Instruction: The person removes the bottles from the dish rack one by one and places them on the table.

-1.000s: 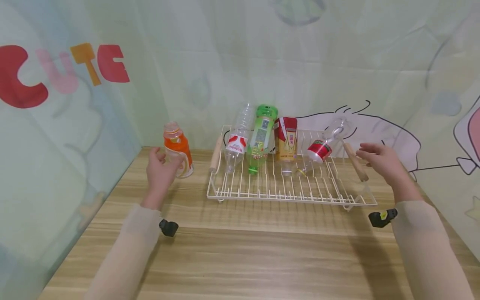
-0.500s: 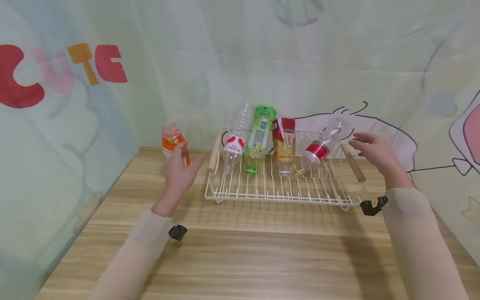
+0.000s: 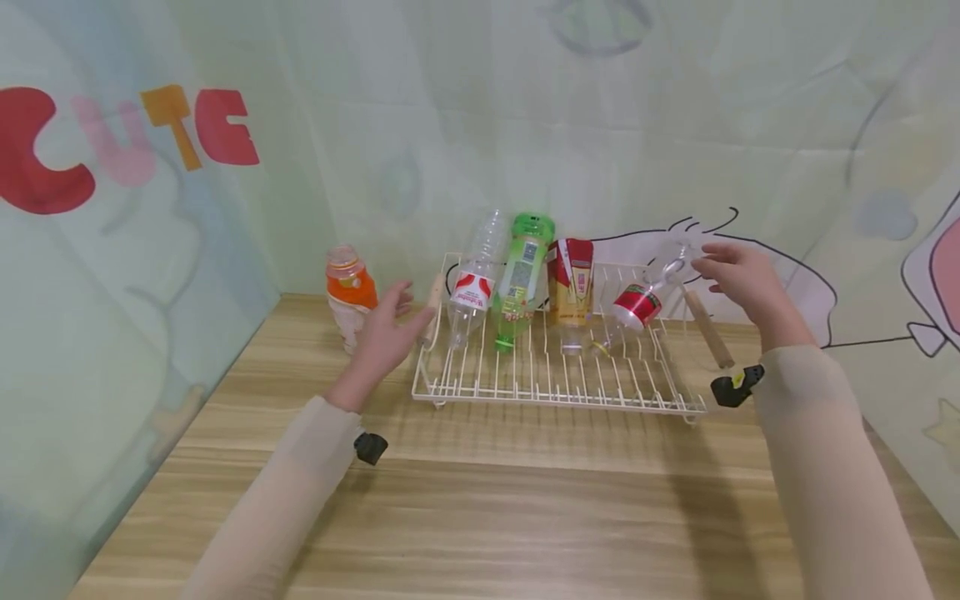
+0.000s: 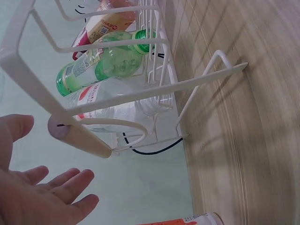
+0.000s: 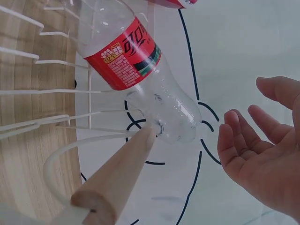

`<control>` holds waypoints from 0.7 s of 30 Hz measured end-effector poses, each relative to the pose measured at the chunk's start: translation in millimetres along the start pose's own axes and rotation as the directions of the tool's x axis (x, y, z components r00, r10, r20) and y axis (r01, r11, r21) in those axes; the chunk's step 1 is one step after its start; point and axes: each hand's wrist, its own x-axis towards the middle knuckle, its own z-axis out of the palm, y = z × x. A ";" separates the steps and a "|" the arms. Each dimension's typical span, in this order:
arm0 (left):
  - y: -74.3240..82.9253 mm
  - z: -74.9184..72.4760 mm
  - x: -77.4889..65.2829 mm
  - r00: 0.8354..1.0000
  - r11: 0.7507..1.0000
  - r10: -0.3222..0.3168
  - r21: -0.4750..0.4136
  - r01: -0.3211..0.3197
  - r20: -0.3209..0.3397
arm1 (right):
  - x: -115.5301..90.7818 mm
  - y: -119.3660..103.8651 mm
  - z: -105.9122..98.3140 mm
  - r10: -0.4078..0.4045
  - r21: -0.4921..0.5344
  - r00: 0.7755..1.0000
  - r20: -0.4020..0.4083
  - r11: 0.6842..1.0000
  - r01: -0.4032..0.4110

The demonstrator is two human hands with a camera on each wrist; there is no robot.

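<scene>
Leaning near the right hand (image 3: 742, 280) is a bottle (image 3: 637, 306).

There are five bottles: one clear water bottle (image 3: 474, 287), one green bottle (image 3: 522, 275), one red-and-yellow bottle (image 3: 572, 283), one cola bottle (image 3: 637, 305) and one orange bottle (image 3: 352, 287). One rack (image 3: 558, 404) has two handles (image 3: 708, 329). There are two hands, one left hand (image 3: 384, 337) and one right hand (image 3: 742, 279), two sleeves (image 3: 277, 492), two wrist cameras (image 3: 371, 447), four wall letters (image 3: 206, 129) and one table (image 3: 480, 517).

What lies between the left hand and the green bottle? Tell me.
A wooden handle nearest the left hand, then a clear bottle; both the head and left wrist views show this.
</scene>
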 end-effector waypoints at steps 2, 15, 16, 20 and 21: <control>0.4 1.3 1.5 1.000 1.000 -0.013 -0.009 0.013 0.024 | 3.4 -1.9 1.0 0.004 -0.003 1.000 -0.006 1.000 -0.004; -9.9 5.6 9.9 0.993 0.999 -0.018 0.032 0.014 0.120 | 28.4 3.4 16.8 0.033 0.079 0.999 -0.006 0.996 -0.033; -10.5 5.8 10.2 0.992 0.999 -0.018 0.030 0.015 0.124 | 29.4 4.5 18.2 0.044 0.086 0.999 -0.004 0.995 -0.043; -11.1 7.0 10.2 0.990 1.000 -0.011 -0.005 0.012 0.140 | 29.4 7.4 22.4 0.082 0.104 0.996 0.024 0.991 -0.084; -11.2 7.3 10.2 0.990 1.000 -0.007 -0.016 0.009 0.144 | 29.1 8.1 23.4 0.090 0.108 0.995 0.031 0.990 -0.093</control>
